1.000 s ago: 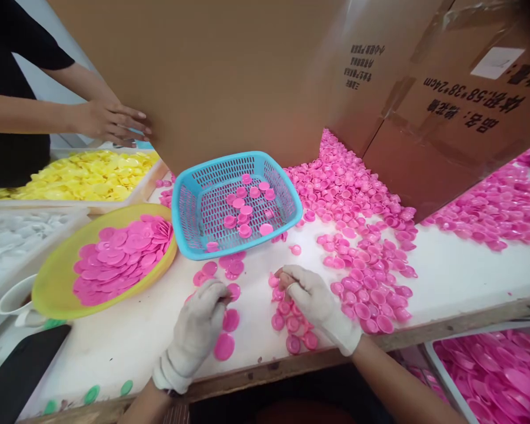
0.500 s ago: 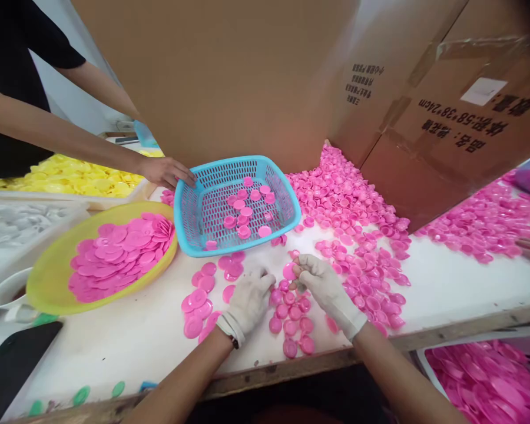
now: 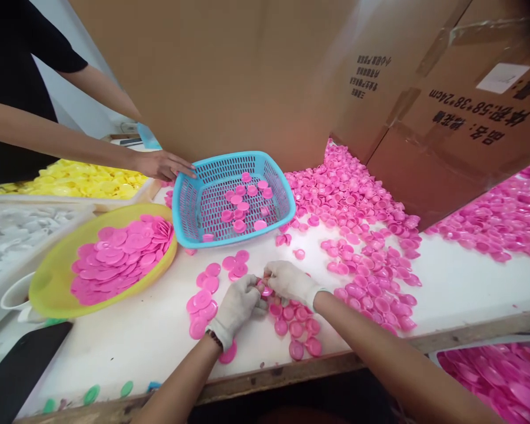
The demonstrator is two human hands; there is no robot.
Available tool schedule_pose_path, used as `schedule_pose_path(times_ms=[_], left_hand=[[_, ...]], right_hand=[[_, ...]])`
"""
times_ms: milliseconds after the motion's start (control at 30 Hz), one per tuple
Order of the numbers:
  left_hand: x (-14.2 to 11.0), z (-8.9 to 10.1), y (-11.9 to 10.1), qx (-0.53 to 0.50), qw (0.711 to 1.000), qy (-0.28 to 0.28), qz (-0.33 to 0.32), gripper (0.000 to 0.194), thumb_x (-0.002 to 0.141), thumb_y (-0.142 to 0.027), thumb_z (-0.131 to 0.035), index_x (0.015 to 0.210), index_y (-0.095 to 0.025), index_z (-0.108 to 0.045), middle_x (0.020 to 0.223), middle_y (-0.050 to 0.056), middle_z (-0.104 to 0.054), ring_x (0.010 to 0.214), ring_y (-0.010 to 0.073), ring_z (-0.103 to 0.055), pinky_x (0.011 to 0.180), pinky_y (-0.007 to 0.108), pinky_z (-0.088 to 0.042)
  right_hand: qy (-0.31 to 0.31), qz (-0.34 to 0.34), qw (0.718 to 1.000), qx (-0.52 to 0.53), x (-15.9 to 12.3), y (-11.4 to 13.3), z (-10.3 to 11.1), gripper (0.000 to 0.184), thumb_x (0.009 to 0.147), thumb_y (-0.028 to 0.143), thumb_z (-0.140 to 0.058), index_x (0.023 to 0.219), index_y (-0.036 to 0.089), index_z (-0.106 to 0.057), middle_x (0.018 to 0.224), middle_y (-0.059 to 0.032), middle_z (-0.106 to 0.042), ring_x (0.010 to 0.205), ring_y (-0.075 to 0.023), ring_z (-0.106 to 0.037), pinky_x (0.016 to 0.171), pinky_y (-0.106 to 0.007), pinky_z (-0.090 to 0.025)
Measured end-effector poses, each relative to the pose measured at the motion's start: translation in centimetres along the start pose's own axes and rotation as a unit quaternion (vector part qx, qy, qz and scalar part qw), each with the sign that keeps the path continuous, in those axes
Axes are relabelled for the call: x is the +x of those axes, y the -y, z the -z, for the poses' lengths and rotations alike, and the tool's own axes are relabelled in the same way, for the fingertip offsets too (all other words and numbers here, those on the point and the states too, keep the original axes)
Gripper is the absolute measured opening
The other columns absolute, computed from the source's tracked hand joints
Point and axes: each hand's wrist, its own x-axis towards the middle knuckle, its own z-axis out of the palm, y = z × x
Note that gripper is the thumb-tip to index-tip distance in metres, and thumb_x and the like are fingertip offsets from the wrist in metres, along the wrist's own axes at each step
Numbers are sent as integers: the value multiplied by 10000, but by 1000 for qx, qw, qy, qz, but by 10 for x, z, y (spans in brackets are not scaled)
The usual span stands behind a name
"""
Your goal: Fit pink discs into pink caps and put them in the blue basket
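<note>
My left hand (image 3: 238, 306) and my right hand (image 3: 291, 281), both in pale gloves, meet over the white table (image 3: 150, 347). Between their fingertips they pinch one small pink plastic piece (image 3: 265, 288), partly covered by the fingers. Just below my right hand lies a cluster of round pink cup-like pieces (image 3: 297, 330). Flat pink discs (image 3: 202, 299) are spread to the left of my left hand. Beyond my hands stands a blue plastic basket (image 3: 236, 240) with several pink pieces in it.
A co-worker's hand (image 3: 163, 165) rests on the basket's left rim. Left are a yellow bowl (image 3: 48, 294) of pink discs, a white cup (image 3: 15, 292) and a dark flat object (image 3: 26, 365). Pink pieces (image 3: 348, 188) heap against cardboard boxes (image 3: 424, 147). A pink-filled bin (image 3: 499, 377) sits lower right.
My right hand has moved left with a pink piece to my left hand, and the two now touch around it. The view has shifted slightly; the co-worker's hand stays on the basket.
</note>
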Motion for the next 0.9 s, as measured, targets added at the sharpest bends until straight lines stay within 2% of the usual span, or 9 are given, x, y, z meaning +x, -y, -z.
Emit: schedule_pose_path(times_ms=[100,167,367,467,533,667,767,833,900], left_hand=[[6,3,3,-20,1000,3,8,239,755,-365,-576,818,-159,-473,611,3,-588,527,120,-603,476,214,-490],[10,5,5,2,1000,4,6,225,758,-349,-579,813,-160,-469,613,7,-602,529,121,-608,480,216,-498],[15,7,2,87,996,-2,3,149,781,-281,-544,791,-177,-437,499,-20,-576,430,130,-574,403,211,-458],[13,9,0,98,995,26,2,145,765,-256,-561,784,-176,-441,526,-21,-587,455,124,-579,426,208,-460],[11,10,-2,131,991,25,-16,161,738,-228,-589,767,-177,-438,551,-31,-583,476,108,-578,438,185,-442],[13,7,-8,234,972,2,-24,124,741,-159,-537,773,-185,-421,530,-58,-534,447,102,-557,414,175,-394],[13,4,-11,262,965,0,-30,133,716,-107,-518,786,-181,-433,508,-74,-499,418,88,-514,415,175,-352],[8,4,-10,280,957,-17,-66,152,702,-80,-503,812,-177,-463,512,-77,-487,443,81,-488,444,182,-327],[-2,8,-5,309,941,-57,-126,157,722,-93,-485,851,-181,-493,553,-64,-509,505,91,-489,493,200,-327]], right_hand=[[38,-16,999,0,6,-4,-1,91,804,118,-473,856,178,-517,481,44,-520,369,-98,-522,399,-177,-391],[63,-23,998,8,9,-8,-2,95,824,131,-445,879,184,-501,489,39,-524,367,-113,-534,393,-187,-398],[64,-21,997,28,8,-10,-4,88,858,142,-397,904,201,-443,480,54,-497,363,-124,-542,387,-203,-431],[121,-57,989,61,4,-3,1,105,880,114,-357,923,194,-410,485,48,-514,385,-124,-559,407,-206,-451],[150,-65,985,62,4,0,4,90,887,112,-362,915,187,-402,493,42,-523,410,-129,-578,419,-210,-465],[136,-67,988,34,11,2,6,72,871,116,-420,890,186,-415,500,57,-501,395,-125,-571,420,-213,-475],[126,-70,989,25,13,3,3,106,841,75,-445,849,179,-431,489,67,-478,373,-113,-554,424,-205,-475],[124,-66,990,26,10,4,2,115,837,60,-434,832,175,-431,484,68,-477,366,-109,-547,425,-209,-476],[119,-55,991,35,3,6,3,120,835,56,-423,828,175,-426,482,70,-472,367,-108,-542,428,-215,-477]])
